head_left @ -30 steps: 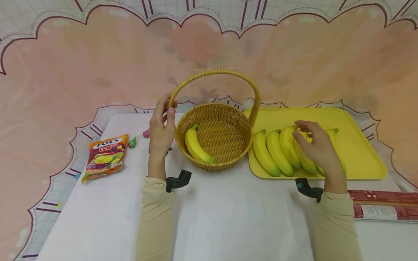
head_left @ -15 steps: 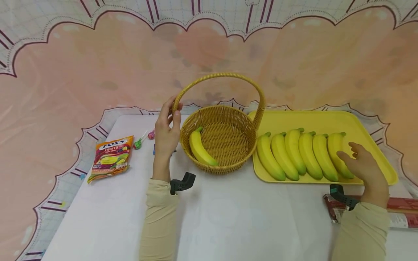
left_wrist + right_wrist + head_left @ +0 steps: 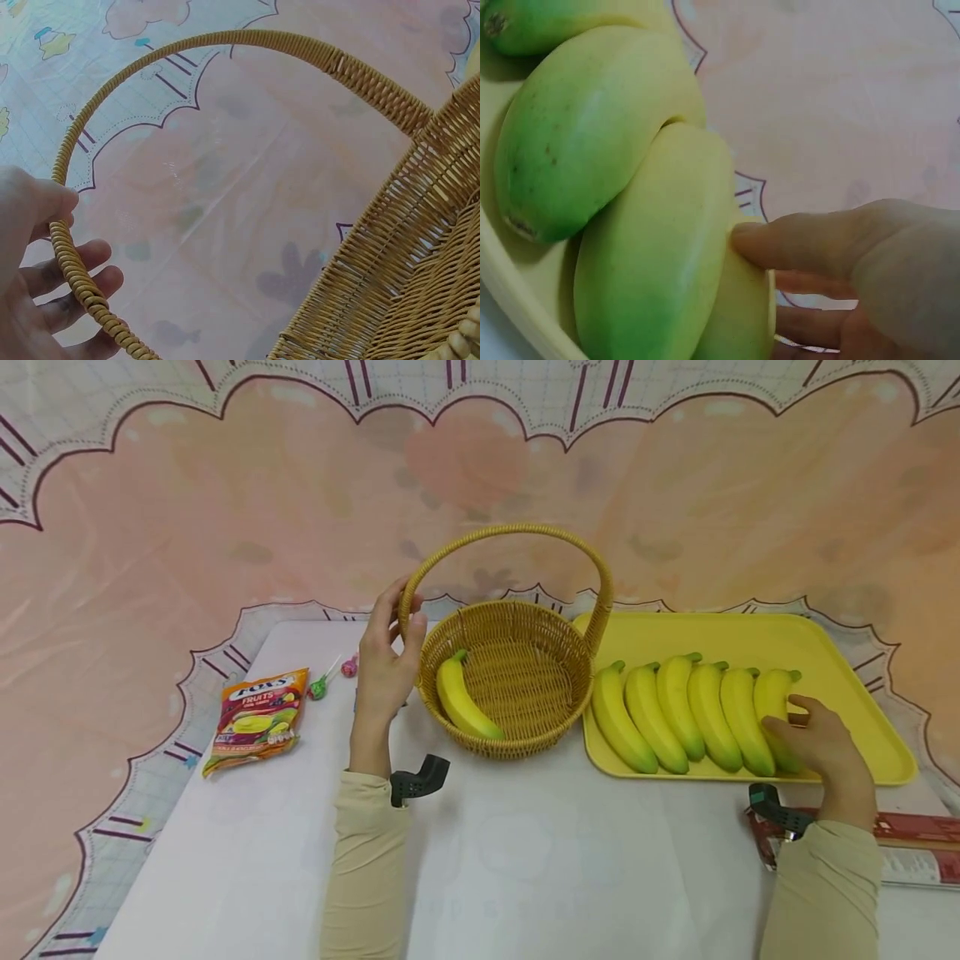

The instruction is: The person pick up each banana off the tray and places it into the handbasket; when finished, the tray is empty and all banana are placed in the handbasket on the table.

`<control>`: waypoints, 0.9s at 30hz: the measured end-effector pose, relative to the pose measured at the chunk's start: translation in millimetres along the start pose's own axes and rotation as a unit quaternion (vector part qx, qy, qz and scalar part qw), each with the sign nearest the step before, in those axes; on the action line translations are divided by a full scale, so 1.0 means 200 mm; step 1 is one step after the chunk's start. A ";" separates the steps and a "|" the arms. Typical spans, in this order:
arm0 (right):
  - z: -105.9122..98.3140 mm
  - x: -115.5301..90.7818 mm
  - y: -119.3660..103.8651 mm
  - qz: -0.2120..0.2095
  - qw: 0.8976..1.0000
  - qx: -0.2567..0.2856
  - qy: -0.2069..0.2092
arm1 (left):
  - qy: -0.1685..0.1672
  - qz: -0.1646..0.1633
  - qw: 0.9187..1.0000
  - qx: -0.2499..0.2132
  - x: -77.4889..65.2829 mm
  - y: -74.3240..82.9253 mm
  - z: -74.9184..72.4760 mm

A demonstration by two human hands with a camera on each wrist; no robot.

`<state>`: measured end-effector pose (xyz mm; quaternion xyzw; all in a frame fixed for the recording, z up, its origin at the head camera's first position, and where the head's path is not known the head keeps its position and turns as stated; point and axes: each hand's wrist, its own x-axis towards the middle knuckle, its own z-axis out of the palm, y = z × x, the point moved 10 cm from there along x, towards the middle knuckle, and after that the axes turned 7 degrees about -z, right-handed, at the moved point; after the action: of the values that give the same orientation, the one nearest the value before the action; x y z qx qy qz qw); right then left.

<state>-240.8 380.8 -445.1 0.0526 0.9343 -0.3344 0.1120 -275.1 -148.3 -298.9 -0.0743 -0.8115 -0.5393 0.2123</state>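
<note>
My left hand (image 3: 384, 677) holds the handle (image 3: 510, 529) of a round wicker basket (image 3: 517, 748) at its left side. In the left wrist view the thumb and fingers (image 3: 96, 253) lie on both sides of the wrapped handle. One banana (image 3: 459, 697) lies inside the basket, along the left wall. Several more bananas stand in a slanted row on a yellow tray (image 3: 847, 660). With thumb and fingers, my right hand (image 3: 828, 747) grips the rightmost banana (image 3: 771, 689). The right wrist view has the thumb on this banana's (image 3: 742, 300) near face, the fingers partly hidden behind it.
An orange bag of Fox's fruit candy (image 3: 258, 718) lies at the left, beside a green lollipop (image 3: 317, 687) and a pink lollipop (image 3: 349, 666). A small blue item is mostly hidden behind my left hand. Long red packages (image 3: 915, 831) lie in front of the tray.
My right hand swung right across the bananas, past the row's end, then came back slightly left onto the rightmost one. My left hand stays at the basket handle. The head view shifted a little.
</note>
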 end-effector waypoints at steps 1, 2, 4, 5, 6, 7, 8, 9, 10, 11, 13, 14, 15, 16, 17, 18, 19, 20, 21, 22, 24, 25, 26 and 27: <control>-0.01 0.00 0.00 0.002 1.000 0.006 0.009 | -0.001 0.000 1.000 0.002 0.00 0.00 0.00; -0.01 0.00 -0.01 0.003 1.000 0.014 0.016 | -0.002 0.001 1.000 0.003 0.00 0.00 0.00; -0.03 -0.01 -0.03 0.004 0.999 0.035 0.030 | -0.004 0.002 1.000 0.003 0.01 0.01 0.00; -0.04 -0.01 -0.04 0.003 0.998 0.046 0.035 | -0.004 0.003 1.000 0.003 0.01 0.01 0.00; -0.04 -0.01 -0.05 0.001 0.998 0.053 0.038 | -0.004 0.003 1.000 0.004 0.01 0.01 -0.01; -0.04 -0.02 -0.06 -0.003 0.997 0.060 0.038 | -0.004 0.005 1.000 0.003 0.01 0.01 -0.01; -0.04 -0.02 -0.08 -0.006 0.997 0.064 0.039 | -0.005 0.006 1.000 0.002 0.01 0.02 -0.01; -0.04 -0.02 -0.09 -0.008 0.997 0.067 0.039 | -0.005 0.007 1.000 0.002 0.01 0.02 -0.01; -0.04 -0.02 -0.10 -0.012 0.997 0.069 0.039 | -0.006 0.007 1.000 0.002 0.01 0.02 -0.01; -0.04 -0.02 -0.12 -0.016 0.997 0.072 0.037 | -0.006 0.006 1.000 0.003 0.01 0.01 -0.01; -0.04 -0.03 -0.15 -0.026 0.997 0.069 0.035 | -0.007 0.004 1.000 0.003 0.00 0.01 0.00; -0.04 -0.03 -0.17 -0.030 0.997 0.068 0.034 | -0.008 0.002 1.000 0.003 0.00 0.01 0.00; -0.04 -0.03 -0.18 -0.036 0.996 0.069 0.032 | -0.009 0.000 1.000 0.003 0.00 0.01 0.00; -0.04 -0.04 -0.20 -0.044 0.996 0.067 0.032 | -0.010 -0.002 1.000 0.004 0.00 0.01 0.00; -0.04 -0.04 -0.22 -0.053 0.996 0.065 0.032 | -0.010 -0.003 1.000 0.003 0.00 0.01 0.01; -0.05 -0.04 -0.24 -0.060 0.996 0.060 0.032 | -0.010 -0.005 1.000 0.002 0.00 0.01 0.01; -0.05 -0.04 -0.26 -0.067 0.996 0.057 0.030 | -0.010 -0.005 1.000 0.000 0.00 0.01 0.01; -0.05 -0.05 -0.27 -0.074 0.995 0.053 0.028 | -0.010 -0.006 1.000 -0.002 0.00 0.02 0.01; -0.05 -0.05 -0.29 -0.081 0.995 0.049 0.027 | -0.010 -0.008 1.000 -0.004 -0.01 0.04 0.01; -0.05 -0.05 -0.31 -0.086 0.995 0.045 0.025 | -0.010 -0.009 1.000 -0.005 -0.02 0.06 0.00; -0.04 -0.05 -0.34 -0.096 0.994 0.041 0.019 | -0.009 -0.010 1.000 -0.009 -0.03 0.10 0.00; -0.04 -0.06 -0.36 -0.101 0.994 0.040 0.016 | -0.010 -0.010 1.000 -0.010 -0.04 0.13 -0.01; -0.04 -0.06 -0.37 -0.107 0.993 0.038 0.015 | -0.011 -0.010 1.000 -0.010 -0.05 0.15 -0.01; -0.03 -0.07 -0.39 -0.114 0.993 0.038 0.012 | -0.012 -0.011 1.000 -0.009 -0.05 0.17 -0.02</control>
<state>-242.5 324.1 -388.9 -0.0461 0.9220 -0.3797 0.0594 -252.9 -136.4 -274.1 -0.0738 -0.8097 -0.5480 0.1965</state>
